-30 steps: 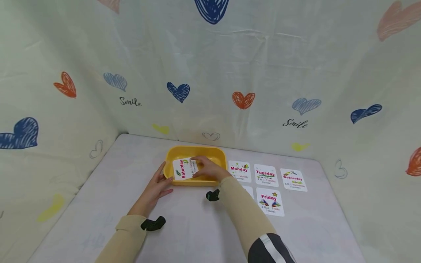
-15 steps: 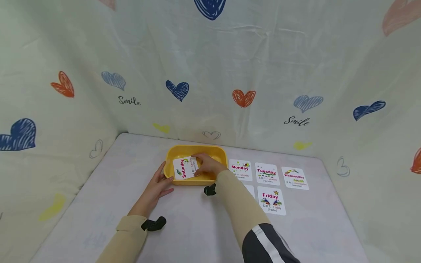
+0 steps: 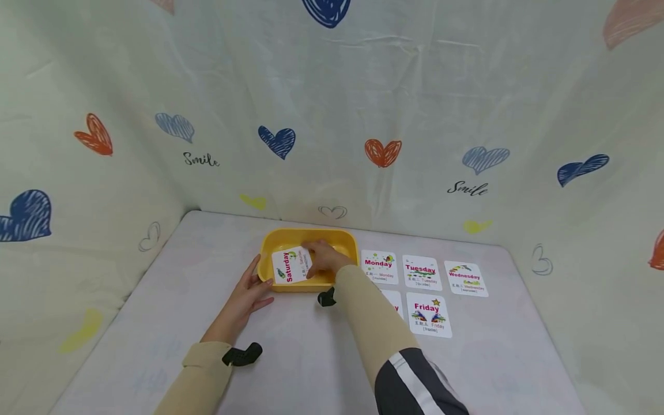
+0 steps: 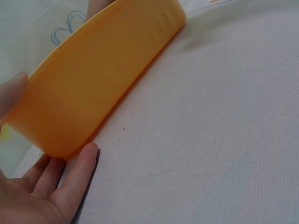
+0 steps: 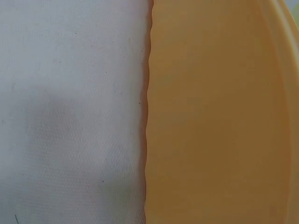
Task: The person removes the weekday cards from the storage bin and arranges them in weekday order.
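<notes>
A yellow plastic tray [image 3: 339,236] stands on the white tabletop in the head view. My left hand [image 3: 242,298] grips its near left corner; in the left wrist view the thumb [image 4: 14,91] lies over the rim while the other fingers touch the base from outside. Inside the tray lies the Saturday card [image 3: 287,268], turned sideways. My right hand [image 3: 325,257] reaches over the near wall and pinches this card at its right edge. The fingertips are partly hidden. Only the tray's outer wall [image 5: 215,112] and the tabletop show in the right wrist view.
Right of the tray lie the Monday [image 3: 378,267], Tuesday [image 3: 422,272] and Wednesday [image 3: 465,279] cards in a row. Below them are the Friday card [image 3: 429,315] and a card [image 3: 392,300] partly covered by my right sleeve. A heart-printed curtain [image 3: 332,178] rises behind the table.
My right hand and forearm have shifted slightly left, and the fingers are drawn closer at the card's right edge. The left hand stays on the tray. More of the card beside the Friday card shows.
</notes>
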`<action>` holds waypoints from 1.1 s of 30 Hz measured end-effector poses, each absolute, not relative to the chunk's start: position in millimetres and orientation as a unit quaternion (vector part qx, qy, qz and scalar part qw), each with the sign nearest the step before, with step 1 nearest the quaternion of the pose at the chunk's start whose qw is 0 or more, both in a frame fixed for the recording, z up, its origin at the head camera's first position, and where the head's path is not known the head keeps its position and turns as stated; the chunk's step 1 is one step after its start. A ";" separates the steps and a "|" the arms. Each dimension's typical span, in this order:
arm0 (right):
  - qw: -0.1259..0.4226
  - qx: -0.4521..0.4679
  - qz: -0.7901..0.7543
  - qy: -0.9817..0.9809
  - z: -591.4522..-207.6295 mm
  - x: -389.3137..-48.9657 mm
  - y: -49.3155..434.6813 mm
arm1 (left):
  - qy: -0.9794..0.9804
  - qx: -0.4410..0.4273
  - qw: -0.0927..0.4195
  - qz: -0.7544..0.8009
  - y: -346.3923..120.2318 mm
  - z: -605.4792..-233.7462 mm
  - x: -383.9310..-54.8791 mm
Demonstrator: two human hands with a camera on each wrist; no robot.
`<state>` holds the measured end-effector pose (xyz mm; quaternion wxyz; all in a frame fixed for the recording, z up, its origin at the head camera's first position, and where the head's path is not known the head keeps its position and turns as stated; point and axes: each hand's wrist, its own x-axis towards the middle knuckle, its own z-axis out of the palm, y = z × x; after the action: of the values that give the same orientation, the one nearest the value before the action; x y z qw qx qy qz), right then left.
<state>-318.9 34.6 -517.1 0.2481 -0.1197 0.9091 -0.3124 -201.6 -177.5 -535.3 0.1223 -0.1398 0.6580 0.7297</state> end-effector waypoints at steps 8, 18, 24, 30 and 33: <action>0.257 -0.115 -0.316 0.906 -512.0 -317.5 35.3 | 0.655 -0.139 0.122 0.732 -178.0 -535.6 -200.9; 0.269 -0.115 -0.315 0.903 -511.1 -318.6 38.7 | 0.656 -0.149 0.120 0.730 -176.3 -535.4 -201.8; 0.265 -0.135 -0.330 0.896 -513.6 -322.0 41.5 | 0.661 -0.152 0.114 0.725 -175.3 -535.4 -200.9; 0.274 -0.126 -0.417 0.857 -508.9 -325.1 49.3 | 0.664 -0.148 0.113 0.724 -174.0 -534.4 -199.9; 0.278 -0.120 -0.449 0.841 -506.4 -325.7 52.8 | 0.664 -0.146 0.113 0.724 -173.9 -534.0 -199.4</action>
<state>-325.7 52.8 -506.4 0.2776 -0.1198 0.8411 -0.4485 -199.4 -173.9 -534.0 0.1131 -0.1463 0.6645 0.7241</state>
